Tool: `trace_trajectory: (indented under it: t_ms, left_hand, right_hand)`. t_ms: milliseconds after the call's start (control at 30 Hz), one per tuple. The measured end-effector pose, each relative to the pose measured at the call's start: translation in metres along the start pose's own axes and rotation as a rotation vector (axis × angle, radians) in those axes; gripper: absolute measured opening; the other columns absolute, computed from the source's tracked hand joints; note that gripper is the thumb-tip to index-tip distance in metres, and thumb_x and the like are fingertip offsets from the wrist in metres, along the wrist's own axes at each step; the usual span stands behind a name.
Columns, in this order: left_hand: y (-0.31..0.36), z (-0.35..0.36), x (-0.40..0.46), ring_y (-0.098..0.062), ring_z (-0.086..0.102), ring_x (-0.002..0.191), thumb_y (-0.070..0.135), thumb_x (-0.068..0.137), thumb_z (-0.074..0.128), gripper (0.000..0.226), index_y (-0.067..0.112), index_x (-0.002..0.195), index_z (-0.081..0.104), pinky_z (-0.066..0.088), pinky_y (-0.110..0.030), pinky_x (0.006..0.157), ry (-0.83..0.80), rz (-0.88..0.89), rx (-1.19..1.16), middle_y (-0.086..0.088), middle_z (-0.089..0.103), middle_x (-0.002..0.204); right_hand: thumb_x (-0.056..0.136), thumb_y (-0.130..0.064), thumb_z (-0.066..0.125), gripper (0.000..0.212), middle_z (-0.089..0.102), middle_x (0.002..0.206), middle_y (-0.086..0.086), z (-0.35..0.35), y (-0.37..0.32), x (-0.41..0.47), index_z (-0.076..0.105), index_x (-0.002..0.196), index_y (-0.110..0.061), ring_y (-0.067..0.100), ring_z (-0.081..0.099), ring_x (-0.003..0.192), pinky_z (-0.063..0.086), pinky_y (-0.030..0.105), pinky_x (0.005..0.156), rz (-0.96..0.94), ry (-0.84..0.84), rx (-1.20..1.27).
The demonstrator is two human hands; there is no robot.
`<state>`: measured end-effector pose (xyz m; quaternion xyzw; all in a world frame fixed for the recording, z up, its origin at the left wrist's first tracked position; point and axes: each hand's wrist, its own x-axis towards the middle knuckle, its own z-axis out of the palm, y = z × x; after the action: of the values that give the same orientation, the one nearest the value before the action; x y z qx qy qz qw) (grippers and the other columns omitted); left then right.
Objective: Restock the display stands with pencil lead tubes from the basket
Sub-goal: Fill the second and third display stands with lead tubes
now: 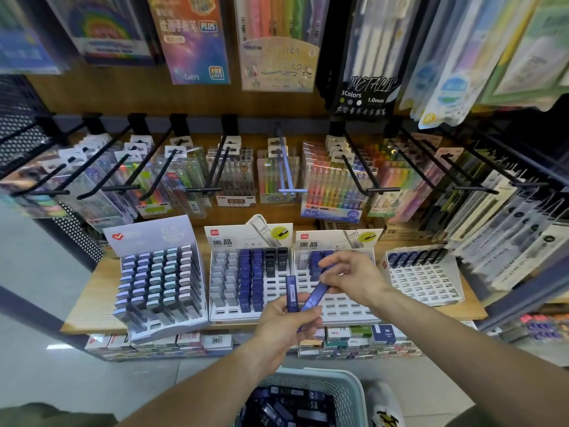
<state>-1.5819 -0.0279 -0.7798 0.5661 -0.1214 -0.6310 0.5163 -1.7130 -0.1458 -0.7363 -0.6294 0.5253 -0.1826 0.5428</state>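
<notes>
Just below the centre of the frame, the left hand (288,318) grips a small bundle of blue pencil lead tubes (292,292), fingers curled round their lower ends so the tops fan upward and stay easy to pick from. It seems to serve as a ready supply, held close in front of the stands so each tube has only a short way to go. The right hand (351,277), centre right, pinches one slanted blue tube (315,295) near its upper end between thumb and fingertips, apparently drawing it out of the bundle; its lower end lies against the left hand's fingers. That hand hovers over the third display stand (338,306), whose front slots are mostly empty, with only a few tubes at the back. The second display stand (249,272), left of it, has blue rows well filled, so the third stand looks the likelier target. The basket (345,392) sits at the bottom centre of the frame, below both forearms, with many dark tubes left inside
</notes>
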Motion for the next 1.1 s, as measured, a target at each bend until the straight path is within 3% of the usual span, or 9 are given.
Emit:
trace_trajectory:
  t_ms: [133, 233, 333, 467, 600, 733, 800, 967, 1100]
  left_hand:
    - [0.011, -0.005, 0.004, -0.017, 0.067, 0.071, 0.004, 0.081, 0.083, 0.020, 0.000, 0.098, 0.073, 0.057, -0.030, 0.071, 0.060, 0.053, -0.083, -0.012, 0.074, 0.082]
    - [0.018, -0.006, 0.008, -0.015, 0.058, 0.061, 0.004, 0.083, 0.081, 0.009, 0.008, 0.079, 0.074, 0.050, -0.028, 0.062, 0.090, 0.072, -0.130, -0.007, 0.067, 0.067]
    - [0.018, -0.005, 0.009, -0.013, 0.054, 0.057, 0.006, 0.084, 0.080, 0.008, 0.006, 0.090, 0.074, 0.047, -0.027, 0.059, 0.105, 0.092, -0.089, -0.004, 0.065, 0.064]
    - [0.009, -0.005, 0.012, -0.015, 0.045, 0.054, 0.016, 0.080, 0.086, 0.027, 0.007, 0.104, 0.076, 0.043, -0.028, 0.055, 0.094, 0.104, 0.092, 0.002, 0.059, 0.057]
    - [0.007, 0.000, 0.010, -0.003, 0.048, 0.045, 0.018, 0.081, 0.086, 0.024, 0.012, 0.103, 0.079, 0.038, -0.022, 0.054, 0.043, 0.117, 0.197, 0.011, 0.062, 0.056]
    - [0.009, 0.002, 0.013, -0.010, 0.048, 0.054, 0.023, 0.088, 0.080, 0.019, 0.024, 0.107, 0.075, 0.041, -0.023, 0.055, 0.105, 0.108, 0.245, -0.001, 0.073, 0.083]
    - [0.004, -0.003, 0.017, -0.012, 0.045, 0.056, 0.019, 0.097, 0.067, 0.020, 0.026, 0.117, 0.068, 0.039, -0.023, 0.053, 0.109, 0.070, 0.375, 0.003, 0.062, 0.075]
    - [-0.010, -0.010, 0.019, -0.010, 0.041, 0.057, 0.015, 0.103, 0.052, 0.028, 0.035, 0.121, 0.051, 0.037, -0.025, 0.054, 0.017, 0.037, 0.658, -0.002, 0.062, 0.092]
    - [-0.019, -0.016, 0.024, -0.012, 0.041, 0.060, 0.015, 0.101, 0.049, 0.033, 0.032, 0.130, 0.051, 0.036, -0.025, 0.053, -0.037, -0.029, 0.754, -0.005, 0.055, 0.092]
  right_hand:
    - [0.088, 0.002, 0.072, 0.020, 0.075, 0.093, 0.018, -0.007, 0.001, -0.006, 0.071, 0.105, -0.008, 0.027, 0.075, 0.088, 0.062, 0.039, 0.083, 0.085, -0.069, 0.119]
    - [0.086, 0.003, 0.072, 0.023, 0.077, 0.091, 0.015, -0.001, 0.006, -0.016, 0.071, 0.106, -0.009, 0.021, 0.074, 0.084, 0.061, 0.034, 0.084, 0.116, -0.199, 0.082]
    - [0.085, -0.003, 0.075, 0.023, 0.078, 0.087, 0.005, 0.004, 0.008, -0.019, 0.071, 0.104, -0.015, 0.013, 0.070, 0.080, 0.059, 0.032, 0.083, 0.077, -0.263, -0.093]
    - [0.085, -0.022, 0.080, 0.021, 0.077, 0.085, -0.006, -0.004, -0.005, -0.012, 0.068, 0.102, -0.026, 0.005, 0.067, 0.076, 0.053, 0.024, 0.078, -0.146, -0.051, -0.173]
    - [0.081, -0.013, 0.083, 0.026, 0.074, 0.089, -0.001, -0.003, -0.008, -0.011, 0.071, 0.101, -0.025, 0.013, 0.067, 0.079, 0.057, 0.026, 0.078, -0.242, -0.138, -0.224]
    - [0.082, -0.008, 0.081, 0.019, 0.071, 0.086, -0.005, -0.013, -0.007, -0.002, 0.072, 0.087, -0.023, 0.008, 0.066, 0.075, 0.055, 0.017, 0.071, -0.322, 0.076, -0.328]
    - [0.084, -0.009, 0.078, 0.022, 0.070, 0.085, -0.012, -0.019, -0.004, 0.003, 0.068, 0.086, -0.029, 0.004, 0.067, 0.075, 0.057, 0.020, 0.073, -0.366, 0.186, -0.412]
    - [0.085, -0.011, 0.076, 0.022, 0.070, 0.084, -0.013, -0.015, 0.009, 0.005, 0.068, 0.091, -0.030, 0.000, 0.067, 0.077, 0.058, 0.023, 0.079, -0.414, 0.224, -0.561]
    - [0.088, -0.012, 0.074, 0.017, 0.070, 0.084, -0.012, -0.010, 0.013, 0.005, 0.069, 0.095, -0.027, 0.002, 0.067, 0.079, 0.056, 0.018, 0.075, -0.418, 0.199, -0.597]
